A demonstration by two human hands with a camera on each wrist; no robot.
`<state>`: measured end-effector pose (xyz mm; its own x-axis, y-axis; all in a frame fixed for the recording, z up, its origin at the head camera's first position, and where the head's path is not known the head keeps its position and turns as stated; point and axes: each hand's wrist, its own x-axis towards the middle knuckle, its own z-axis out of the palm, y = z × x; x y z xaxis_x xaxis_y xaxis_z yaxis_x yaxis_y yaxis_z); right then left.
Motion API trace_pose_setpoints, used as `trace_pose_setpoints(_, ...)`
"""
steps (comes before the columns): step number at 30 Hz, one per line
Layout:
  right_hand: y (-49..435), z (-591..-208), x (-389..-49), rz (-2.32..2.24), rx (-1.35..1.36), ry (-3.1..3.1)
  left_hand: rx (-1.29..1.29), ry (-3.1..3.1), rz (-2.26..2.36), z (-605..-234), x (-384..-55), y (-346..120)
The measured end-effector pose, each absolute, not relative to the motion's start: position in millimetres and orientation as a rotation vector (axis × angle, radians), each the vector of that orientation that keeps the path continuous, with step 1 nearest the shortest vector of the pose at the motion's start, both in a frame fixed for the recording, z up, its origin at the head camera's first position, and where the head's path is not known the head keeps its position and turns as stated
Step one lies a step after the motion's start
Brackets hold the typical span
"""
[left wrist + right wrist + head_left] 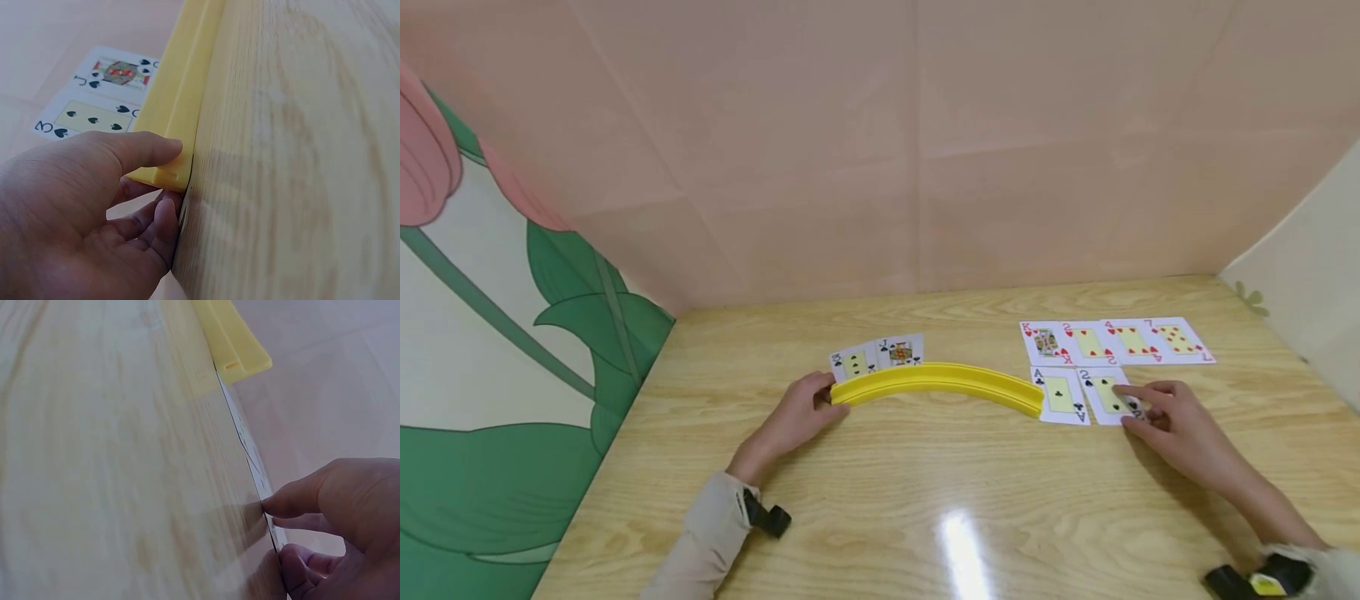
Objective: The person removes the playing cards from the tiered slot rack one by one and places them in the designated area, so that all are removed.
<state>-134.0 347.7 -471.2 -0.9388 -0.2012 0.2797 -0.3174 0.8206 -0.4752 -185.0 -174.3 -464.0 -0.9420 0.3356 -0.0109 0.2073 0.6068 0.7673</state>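
Observation:
A curved yellow card holder (936, 377) lies on the table, with the three of spades (854, 362) and the jack of spades (900, 350) standing in its left part. My left hand (795, 417) grips the holder's left end, thumb on the near side in the left wrist view. Over at the right, my right hand (1187, 429) holds the two of spades (1103, 393) by its right part, index finger over the face and thumb at the near edge. The card lies flat, close to the table. Beside it is the ace of clubs (1058, 398), next to the holder's right end.
Behind these two cards lies a face-up row of red cards: the king of hearts (1043, 342), a two (1085, 343), a four (1127, 340) and a seven (1176, 340). A pinkish cloth wall (917, 183) rises at the table's back edge. Light glares off the wooden table (850, 517).

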Motion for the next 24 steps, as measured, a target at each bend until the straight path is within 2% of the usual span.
trace_pose_setpoints(14,346,-467,-136,0.886,0.351,-2.73,0.445,2.672,1.241,-464,-185,-177)
trace_pose_setpoints(20,339,-451,-132,0.921,0.341,-2.714,0.446,2.677,1.236,-465,-186,-177)
trace_pose_setpoints(24,321,-438,-130,0.87,0.443,-2.652,0.446,2.674,1.237,-466,-187,-176)
